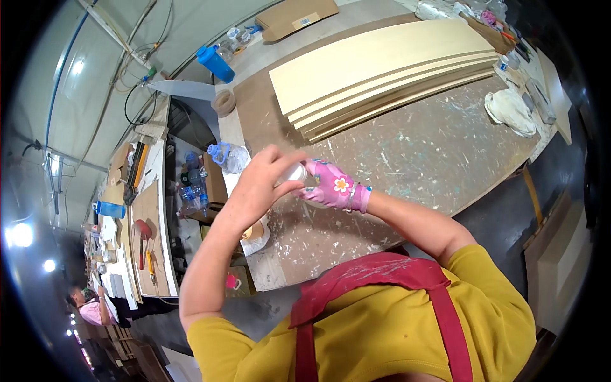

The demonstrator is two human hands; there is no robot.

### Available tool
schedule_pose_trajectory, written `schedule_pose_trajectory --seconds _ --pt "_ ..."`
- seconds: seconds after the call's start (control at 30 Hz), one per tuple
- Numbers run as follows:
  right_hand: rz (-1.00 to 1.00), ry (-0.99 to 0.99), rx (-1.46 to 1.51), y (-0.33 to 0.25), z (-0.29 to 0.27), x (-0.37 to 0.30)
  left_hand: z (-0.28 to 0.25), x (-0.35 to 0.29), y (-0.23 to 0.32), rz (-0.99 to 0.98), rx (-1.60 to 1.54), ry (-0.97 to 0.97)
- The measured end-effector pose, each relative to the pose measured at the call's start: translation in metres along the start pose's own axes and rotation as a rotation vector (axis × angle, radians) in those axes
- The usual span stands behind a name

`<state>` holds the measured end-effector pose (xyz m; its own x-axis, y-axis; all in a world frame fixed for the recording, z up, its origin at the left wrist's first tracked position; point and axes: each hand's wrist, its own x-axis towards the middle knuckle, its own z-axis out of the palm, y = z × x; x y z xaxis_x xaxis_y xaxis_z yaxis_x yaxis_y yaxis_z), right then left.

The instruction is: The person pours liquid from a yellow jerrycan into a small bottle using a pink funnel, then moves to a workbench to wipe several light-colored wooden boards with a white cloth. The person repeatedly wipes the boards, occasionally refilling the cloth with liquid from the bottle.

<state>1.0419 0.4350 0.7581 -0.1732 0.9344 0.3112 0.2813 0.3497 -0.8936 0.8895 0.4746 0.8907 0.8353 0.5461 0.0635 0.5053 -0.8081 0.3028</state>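
My bare left hand (254, 184) is closed at the fingertips around a white round lid (295, 173), with thumb and fingers on opposite sides of it. Against its other side is my right hand (334, 184), in a pink flowered glove, its fingers curled around the small container under that lid. The container's body is mostly hidden by the two hands. Both hands are above a brown, paint-spattered worktable (407, 156). Just beyond my left hand stands a clear plastic bottle with a blue top (229, 156).
Cream-coloured boards (388, 60) lie stacked at the table's far side. A white rag (509, 113) rests at the right. Along the far left edge are a blue bottle (216, 63) and a tape roll (223, 102). Another person (95, 311) is at the far left.
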Motion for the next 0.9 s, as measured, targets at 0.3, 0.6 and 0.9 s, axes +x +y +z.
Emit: schedule_pose_trajectory --seconds 0.3,0.6,0.9 --pt "-0.018 0.062 0.065 0.003 0.01 0.001 -0.004 0.006 -0.017 0.128 0.282 -0.171" --pt "-0.009 0.053 0.005 0.018 0.033 0.005 -0.025 -0.004 0.003 0.242 0.335 -0.196" --pt "0.17 0.026 -0.08 -0.01 -0.002 0.002 -0.005 0.022 0.026 0.092 0.332 -0.221"
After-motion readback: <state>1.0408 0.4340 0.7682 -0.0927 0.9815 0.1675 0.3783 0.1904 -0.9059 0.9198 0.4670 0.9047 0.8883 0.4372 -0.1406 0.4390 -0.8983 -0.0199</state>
